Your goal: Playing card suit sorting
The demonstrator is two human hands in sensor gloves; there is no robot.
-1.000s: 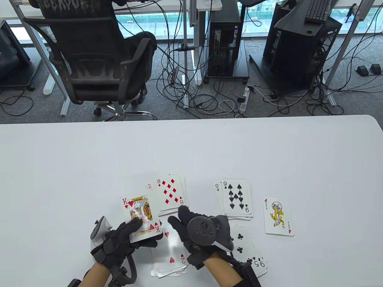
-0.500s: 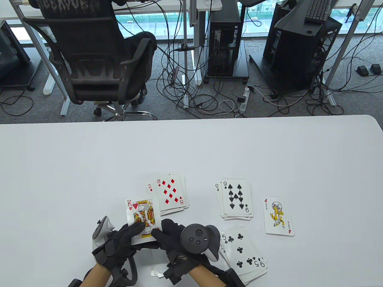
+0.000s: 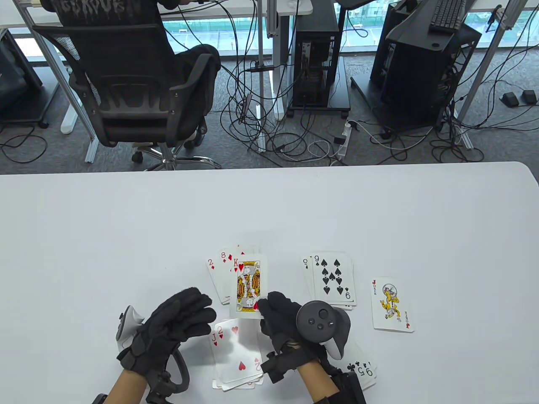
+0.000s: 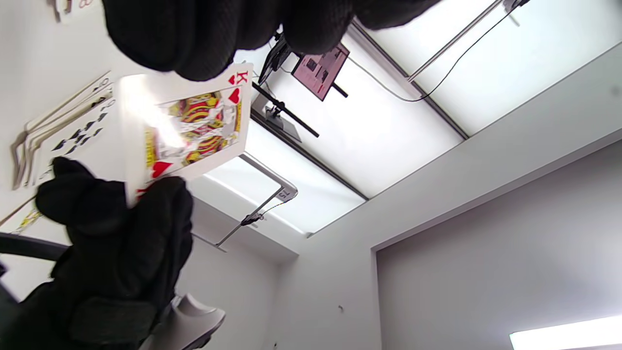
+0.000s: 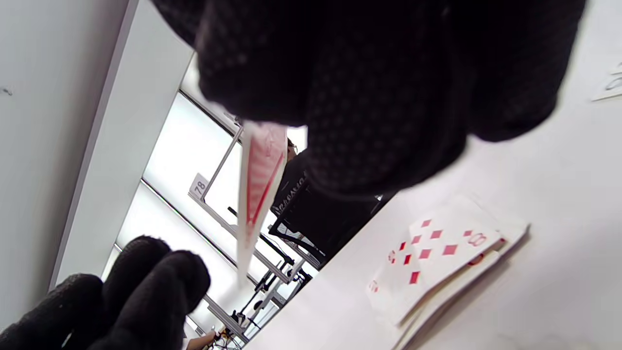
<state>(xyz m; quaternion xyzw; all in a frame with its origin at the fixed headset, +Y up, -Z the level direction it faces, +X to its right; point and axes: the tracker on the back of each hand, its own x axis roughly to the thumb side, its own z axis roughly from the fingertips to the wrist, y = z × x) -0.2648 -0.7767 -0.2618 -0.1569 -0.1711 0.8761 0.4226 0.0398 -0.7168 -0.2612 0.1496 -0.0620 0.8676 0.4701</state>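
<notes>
**King of hearts up in the right hand**

The right hand [image 3: 280,315] pinches the king of hearts [image 3: 248,286] by its near edge, above the diamonds pile [image 3: 219,273]. The left hand [image 3: 177,322] hovers beside the hearts pile [image 3: 236,357], fingers loosely curled, holding nothing.

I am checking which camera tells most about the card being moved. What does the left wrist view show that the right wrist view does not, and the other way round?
Only the left wrist view shows the face of the king of hearts, the fanned spade pile behind it, and the right hand with its grip on the card's lower end.

Only the right wrist view shows that card's red back, nearly edge-on, and the eight of diamonds on its pile on the table.

Both show the king pinched by the right hand, both gloved hands, the left hand holding nothing.
</notes>
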